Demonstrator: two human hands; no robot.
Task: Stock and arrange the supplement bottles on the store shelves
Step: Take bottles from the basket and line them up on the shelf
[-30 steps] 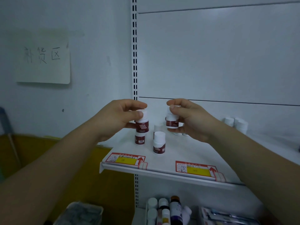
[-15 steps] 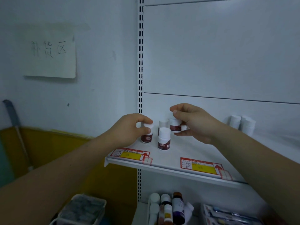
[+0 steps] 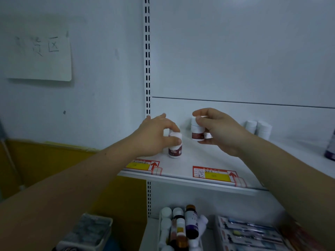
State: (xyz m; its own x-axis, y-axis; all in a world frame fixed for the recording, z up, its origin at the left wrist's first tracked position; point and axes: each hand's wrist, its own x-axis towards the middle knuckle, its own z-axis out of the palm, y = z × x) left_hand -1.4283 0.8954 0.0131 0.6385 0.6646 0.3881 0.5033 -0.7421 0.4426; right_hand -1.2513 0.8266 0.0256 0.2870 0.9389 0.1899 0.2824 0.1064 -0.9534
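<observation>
**Hands place two supplement bottles on a store shelf**

Left hand (image 3: 155, 136) grips the white cap of a red-labelled bottle (image 3: 175, 150), which stands upright near the front left of the shelf (image 3: 183, 178), just behind a price tag (image 3: 143, 164). Right hand (image 3: 219, 133) pinches a second bottle (image 3: 197, 134) by its cap, further back. Whether its base touches the shelf cannot be told.

Small plastic bottles like these are probably light and rigid with smooth sides. The cap or the body just under it looks like the surest hold, and a careless nudge could tip one over.

Open shelf lies between the two hands and toward the front lip. Two white bottles (image 3: 259, 127) stand against the back panel to the right, well apart from both hands. A slotted post (image 3: 147, 51) bounds the left side. Below, more bottles (image 3: 190, 225) crowd a lower shelf.
</observation>
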